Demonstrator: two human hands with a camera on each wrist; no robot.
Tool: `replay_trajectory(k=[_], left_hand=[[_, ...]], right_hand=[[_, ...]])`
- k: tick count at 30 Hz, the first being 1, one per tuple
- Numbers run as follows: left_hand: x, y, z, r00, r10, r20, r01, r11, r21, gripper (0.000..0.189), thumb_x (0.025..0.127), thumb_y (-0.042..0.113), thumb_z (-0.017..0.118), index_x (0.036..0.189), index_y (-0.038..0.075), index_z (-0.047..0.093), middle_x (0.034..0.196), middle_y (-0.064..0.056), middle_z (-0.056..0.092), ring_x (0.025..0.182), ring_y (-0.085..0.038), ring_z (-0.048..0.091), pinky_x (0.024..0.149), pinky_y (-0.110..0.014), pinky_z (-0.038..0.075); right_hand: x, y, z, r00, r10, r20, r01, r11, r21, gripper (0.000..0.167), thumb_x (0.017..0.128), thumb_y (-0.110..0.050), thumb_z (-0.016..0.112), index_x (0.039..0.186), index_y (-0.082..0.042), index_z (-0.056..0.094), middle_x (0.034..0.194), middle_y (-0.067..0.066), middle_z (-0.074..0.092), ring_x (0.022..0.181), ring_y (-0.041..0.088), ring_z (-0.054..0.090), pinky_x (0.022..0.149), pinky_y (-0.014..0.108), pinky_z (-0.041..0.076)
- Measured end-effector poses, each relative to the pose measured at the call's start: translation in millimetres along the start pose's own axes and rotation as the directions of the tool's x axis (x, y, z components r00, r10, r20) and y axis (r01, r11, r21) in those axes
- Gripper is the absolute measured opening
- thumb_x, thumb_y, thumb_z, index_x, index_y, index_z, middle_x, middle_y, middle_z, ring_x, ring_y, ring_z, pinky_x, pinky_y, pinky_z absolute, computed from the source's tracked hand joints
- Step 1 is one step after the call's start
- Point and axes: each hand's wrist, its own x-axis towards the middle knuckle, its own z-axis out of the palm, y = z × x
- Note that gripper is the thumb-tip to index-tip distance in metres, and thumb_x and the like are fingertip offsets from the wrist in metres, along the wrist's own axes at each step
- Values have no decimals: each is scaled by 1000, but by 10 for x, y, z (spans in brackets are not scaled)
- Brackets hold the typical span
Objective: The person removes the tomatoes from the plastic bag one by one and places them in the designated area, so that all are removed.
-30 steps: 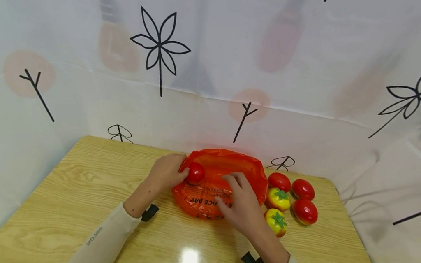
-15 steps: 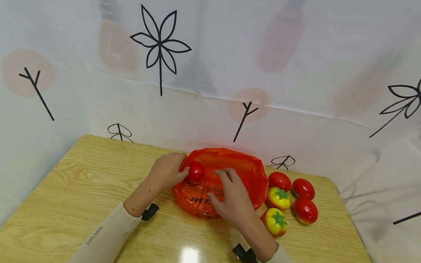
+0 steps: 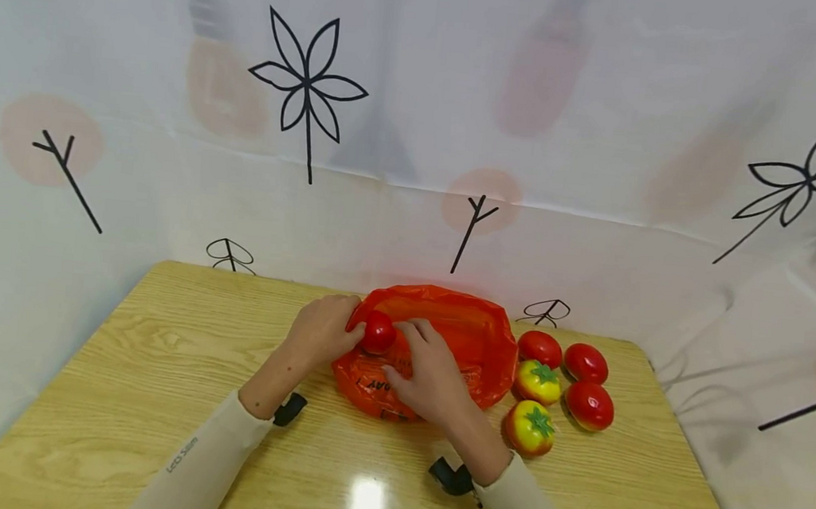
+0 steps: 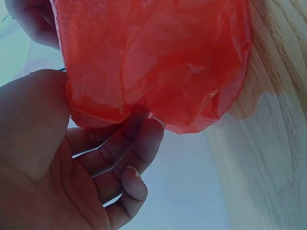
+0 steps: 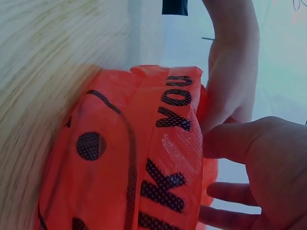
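Note:
A red plastic bag [image 3: 471,315] with black lettering lies with its mouth spread wide on the table. At its left rim my left hand [image 3: 323,329] pinches the plastic, with the thumb inside and the other fingers outside, curled beneath the edge in the left wrist view. Just beside that thumb sits a glossy red tomato [image 3: 378,333] inside the bag. Over the bag's middle reaches my right hand [image 3: 434,376], its fingers loosely bent and spread, the tips close to the tomato. Whether they touch it is not clear. In the right wrist view the bag's side hides part of those fingers.
Right of the bag lie more glossy red tomatoes [image 3: 589,405] and two yellow-red ones with green leafy tops, the nearer [image 3: 530,428] in front. The wooden table [image 3: 176,364] ends at a patterned white cloth [image 3: 396,222] behind.
My right hand has moved left across the bag, up to the red tomato. My left hand has kept its grip on the rim, and the other tomatoes lie as before.

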Motion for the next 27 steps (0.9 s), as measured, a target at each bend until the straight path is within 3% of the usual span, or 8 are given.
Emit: replay_trajectory(k=[5,14,27], left_hand=[[6,-1,1,1000,0,1,0,1000,6,13,96,21,73,95,9,67,77,0,63,67,-18,57,58,-33,49],[8,0,-2,1000,-3,10,3,1000,15,14,97,21,72,96,9,67,76,0,63,67,-17,58,59,-33,50],[8,-14,-1,1000,-5,19,5,1000,19,14,97,22,72,101,8,69,79,-1,65,67,-17,59,58,-33,50]], right_hand=[[68,-6,47,1000,0,10,0,1000,-7,70,86,-21,89,146,-5,57,145,12,57,128,33,61,106,50,54],[167,-19,112,994,27,110,-27,1000,-5,78,89,-26,86,155,-9,49,159,8,48,138,33,55,113,50,49],[286,-18,178,991,-32,131,35,999,-22,75,89,-23,84,155,-9,51,160,11,47,135,38,56,114,53,47]])
